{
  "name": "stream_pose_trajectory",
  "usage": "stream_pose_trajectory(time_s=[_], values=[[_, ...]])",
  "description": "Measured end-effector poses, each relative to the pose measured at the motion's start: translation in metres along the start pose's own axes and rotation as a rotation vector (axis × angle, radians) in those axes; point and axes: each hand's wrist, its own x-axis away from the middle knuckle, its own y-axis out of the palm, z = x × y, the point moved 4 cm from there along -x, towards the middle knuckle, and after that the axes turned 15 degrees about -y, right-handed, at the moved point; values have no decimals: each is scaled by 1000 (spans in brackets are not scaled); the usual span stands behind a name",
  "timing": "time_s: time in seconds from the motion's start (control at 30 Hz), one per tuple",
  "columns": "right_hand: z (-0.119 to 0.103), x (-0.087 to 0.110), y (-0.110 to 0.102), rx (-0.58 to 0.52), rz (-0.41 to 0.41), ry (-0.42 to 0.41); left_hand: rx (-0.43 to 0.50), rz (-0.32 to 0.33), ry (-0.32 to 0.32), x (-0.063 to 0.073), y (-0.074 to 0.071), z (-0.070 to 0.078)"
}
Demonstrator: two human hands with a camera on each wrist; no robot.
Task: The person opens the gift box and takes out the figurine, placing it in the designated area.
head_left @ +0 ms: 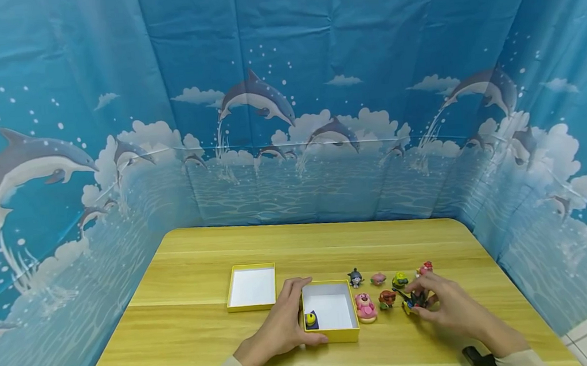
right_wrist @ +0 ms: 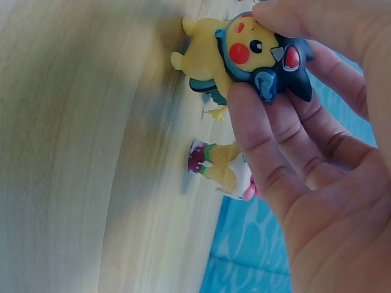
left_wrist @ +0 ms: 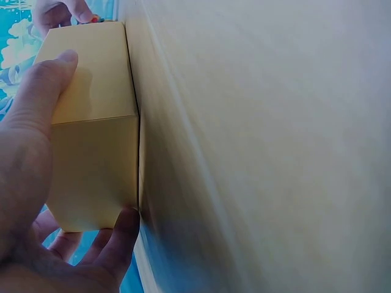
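An open yellow box point(head_left: 344, 336) with a white inside stands on the wooden table. My left hand point(head_left: 283, 324) grips it from the left, thumb on the near wall and fingers round the far corner. A small yellow-and-dark figurine point(head_left: 312, 319) sits in the box's near left corner. To the right of the box, my right hand point(head_left: 456, 308) pinches a yellow Pikachu-like figurine point(right_wrist: 250, 52) with a dark hood, thumb and fingers on its head. Its feet point toward the tabletop; whether they touch it I cannot tell.
The white-lined lid point(head_left: 254, 308) lies left of the box. Several figurines stand between box and right hand: a pink bear point(head_left: 366, 308), a red-brown one point(head_left: 386, 299), a grey one point(head_left: 355, 278), a pink one point(head_left: 378, 279), a green one point(head_left: 399, 280). A pink-and-red one point(head_left: 425, 268) stands behind my right hand.
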Motion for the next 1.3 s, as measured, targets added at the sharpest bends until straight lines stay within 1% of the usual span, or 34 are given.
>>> stream_pose_trajectory(time_s=[0.23, 0.5, 0.73, 1.03, 1.3], values=[[0, 1, 2, -29, -15, 48, -5, -4, 4, 0, 0, 1], [1, 0, 3, -24, -3, 53, -10, -4, -3, 0, 0, 1], [0, 0, 3, -31, 3, 66, -16, 2, 9, 0, 0, 0], [-1, 1, 2, 3, 22, 69, -17, 2, 7, 0, 0, 0], [-2, 1, 0, 49, 38, 48, -11, -1, 0, -1, 1, -1]])
